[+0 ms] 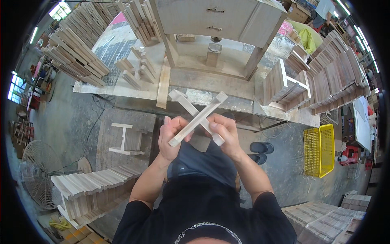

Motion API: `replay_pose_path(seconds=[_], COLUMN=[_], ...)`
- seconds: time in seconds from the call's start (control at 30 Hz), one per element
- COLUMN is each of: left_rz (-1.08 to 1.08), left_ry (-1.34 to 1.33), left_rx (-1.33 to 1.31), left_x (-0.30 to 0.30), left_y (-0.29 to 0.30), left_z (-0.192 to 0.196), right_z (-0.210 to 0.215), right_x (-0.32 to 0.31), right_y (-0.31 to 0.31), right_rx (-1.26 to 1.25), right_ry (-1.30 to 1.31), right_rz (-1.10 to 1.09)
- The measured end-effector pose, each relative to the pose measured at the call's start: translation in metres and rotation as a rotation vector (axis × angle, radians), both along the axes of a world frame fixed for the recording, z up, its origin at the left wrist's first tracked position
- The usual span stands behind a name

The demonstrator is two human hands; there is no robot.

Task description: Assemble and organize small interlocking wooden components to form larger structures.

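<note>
Between my two hands is a pale wooden X-shaped frame, made of two crossed bars and held above my lap. My left hand grips the lower end of one bar, thumb up along its side. Around the lower end of the other bar closes my right hand, its thumb on top. The two upper ends of the frame point away from me toward the workbench. On the bench ahead stands a wooden jig or press with a small wood block beneath it.
Stacked wooden slats and several short pieces lie on the bench's left. Wooden frames are stacked at its right. A yellow crate and dark slippers are on the floor. A fan stands left, near more stacked frames.
</note>
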State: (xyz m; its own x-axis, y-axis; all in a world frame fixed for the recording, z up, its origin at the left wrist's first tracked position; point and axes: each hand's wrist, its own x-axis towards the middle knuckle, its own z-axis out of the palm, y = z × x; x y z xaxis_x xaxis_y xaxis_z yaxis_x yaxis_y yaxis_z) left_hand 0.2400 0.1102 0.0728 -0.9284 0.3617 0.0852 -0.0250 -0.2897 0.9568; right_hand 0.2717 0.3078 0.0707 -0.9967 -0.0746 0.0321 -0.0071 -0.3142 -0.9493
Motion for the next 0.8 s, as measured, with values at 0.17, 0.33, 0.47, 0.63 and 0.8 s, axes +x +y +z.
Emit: replay_pose_path(seconds=[0.17,0.33,0.47,0.63,0.8], left_rz=[0.004,0.147,0.153,0.233,0.245], left_ry=[0.042,0.092,0.183,0.047,0.071], left_rx=[0.021,0.012,-0.007,0.182,0.188], left_x=[-0.007,-0.009,-0.021,-0.023,-0.028], left_y=[-0.004,0.007,0.005,0.014,0.016], left_z=[-0.015,-0.011,-0.024,-0.035,-0.036], right_z=[-0.006,-0.003,-0.006,-0.009,-0.006], right_x=[0.001,-0.004,-0.006,-0.005,-0.009], right_y=[-0.006,-0.009,-0.013,-0.019,-0.015], right_rx=[0.052,0.031,0.023,0.117,0.054], right_ry=[0.044,0.029,0.033,0.032,0.028], right_rz=[-0.031,-0.066,-0.090,-0.160,-0.137])
